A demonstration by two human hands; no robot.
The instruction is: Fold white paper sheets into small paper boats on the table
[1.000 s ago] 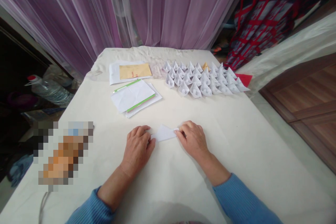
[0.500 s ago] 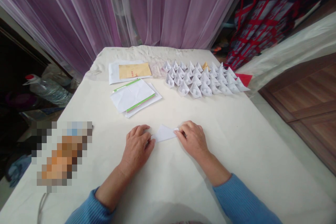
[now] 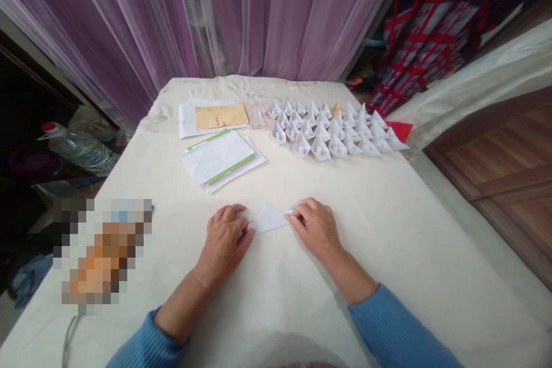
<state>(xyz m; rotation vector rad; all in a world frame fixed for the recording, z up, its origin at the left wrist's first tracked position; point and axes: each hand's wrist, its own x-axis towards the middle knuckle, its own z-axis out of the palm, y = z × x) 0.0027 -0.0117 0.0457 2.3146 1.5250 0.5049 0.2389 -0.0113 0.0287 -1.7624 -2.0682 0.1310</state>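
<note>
A small folded white paper (image 3: 271, 220) lies low over the table between my hands, its peak pointing away from me. My left hand (image 3: 227, 238) pinches its left corner between thumb and fingers. At the opposite end, the thumb and curled fingers of my right hand (image 3: 317, 227) grip the right corner. Both corners are partly hidden by the fingers. Farther back on the right stand rows of folded paper boats (image 3: 320, 148), nearly all white with one yellow among them.
White sheets with green-edged pieces (image 3: 219, 156) lie back left, in front of a yellow envelope (image 3: 221, 116). A red paper (image 3: 401, 130) sticks out beside the boats. A blurred-out object (image 3: 106, 250) with a cable is at left. A water bottle (image 3: 80, 146) stands beyond the table's left edge.
Both hands keep their hold on the folded paper in nearly the same place. Only a very slight shift of the view shows.
</note>
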